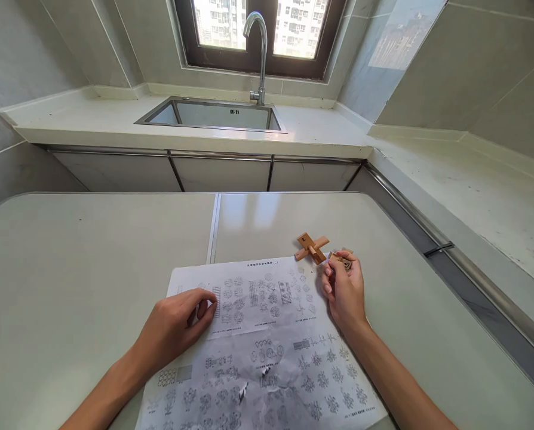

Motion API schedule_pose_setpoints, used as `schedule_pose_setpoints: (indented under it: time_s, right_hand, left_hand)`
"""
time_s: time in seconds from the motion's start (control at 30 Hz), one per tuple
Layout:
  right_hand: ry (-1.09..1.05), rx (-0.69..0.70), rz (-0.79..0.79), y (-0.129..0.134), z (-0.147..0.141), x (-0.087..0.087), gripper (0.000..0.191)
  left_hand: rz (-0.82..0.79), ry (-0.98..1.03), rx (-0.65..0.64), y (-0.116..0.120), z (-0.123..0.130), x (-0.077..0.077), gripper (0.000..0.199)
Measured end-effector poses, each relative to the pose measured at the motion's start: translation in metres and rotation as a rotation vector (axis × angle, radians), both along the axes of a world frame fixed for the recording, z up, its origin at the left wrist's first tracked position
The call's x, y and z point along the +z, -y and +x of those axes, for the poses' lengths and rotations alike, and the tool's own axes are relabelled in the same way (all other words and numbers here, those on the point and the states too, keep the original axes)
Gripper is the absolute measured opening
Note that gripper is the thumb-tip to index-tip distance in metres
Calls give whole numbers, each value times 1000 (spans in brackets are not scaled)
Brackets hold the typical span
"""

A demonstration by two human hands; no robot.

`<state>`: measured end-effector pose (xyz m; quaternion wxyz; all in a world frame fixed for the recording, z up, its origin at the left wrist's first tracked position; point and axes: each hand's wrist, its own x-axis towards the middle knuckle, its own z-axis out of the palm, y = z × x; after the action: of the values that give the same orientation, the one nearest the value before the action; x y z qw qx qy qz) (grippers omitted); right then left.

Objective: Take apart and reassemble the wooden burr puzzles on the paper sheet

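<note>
A large printed sheet (244,352) covered in small line drawings lies on the table, creased and torn in two spots near its middle. My left hand (180,319) rests on its left side, fingers curled in and thumb near the index finger, with nothing visible in them. My right hand (345,292) is closed at the sheet's upper right edge, pinching a small wooden puzzle piece (346,261) that bears a dark mark. Fingers hide part of that piece. Just left of it, crossed wooden puzzle pieces (312,248) sit at the sheet's top right corner, one marked "2".
The pale table (92,269) has a seam running across it. Beyond it is a white counter (88,119) with a sink (213,126) and a tall faucet (262,60) below a window. Another counter (482,185) runs along the right.
</note>
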<state>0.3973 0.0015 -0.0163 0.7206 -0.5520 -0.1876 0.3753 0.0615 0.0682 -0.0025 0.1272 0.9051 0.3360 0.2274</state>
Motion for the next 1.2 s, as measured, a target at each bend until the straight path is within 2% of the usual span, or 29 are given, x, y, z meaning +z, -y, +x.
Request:
schedule_pose_setpoints:
  time_s: [0.17, 0.33, 0.43, 0.57, 0.73, 0.83, 0.93, 1.1, 1.2]
  right_hand:
    - [157, -45, -23, 3, -8, -4, 31]
    - [542, -58, 16, 11, -19, -7, 20]
    - [758, 21, 63, 17, -26, -12, 14]
    - [1026, 193, 127, 26, -35, -13, 19]
    - [1337, 305, 354, 35, -50, -3, 22]
    - [1456, 391, 387, 44, -62, 3, 15]
    - [1470, 577, 403, 51, -74, 6, 10]
    - [1456, 898, 399, 61, -90, 12, 12]
    - [1463, 957, 403, 64, -99, 11, 14]
  left_hand:
    - [13, 1, -10, 0, 0, 0, 15]
    - [17, -1, -22, 0, -3, -5, 12]
    - [23, 5, -19, 0, -4, -7, 12]
    - [55, 38, -23, 0, -4, -8, 10]
    - [25, 139, -31, 10, 3, -1, 8]
    - [-168, 228, -48, 23, 10, 7, 8]
    - [-458, 298, -74, 38, 15, 13, 33]
    - [-969, 366, -305, 56, 21, 19, 86]
    - [-1192, 401, -380, 61, 27, 24, 88]
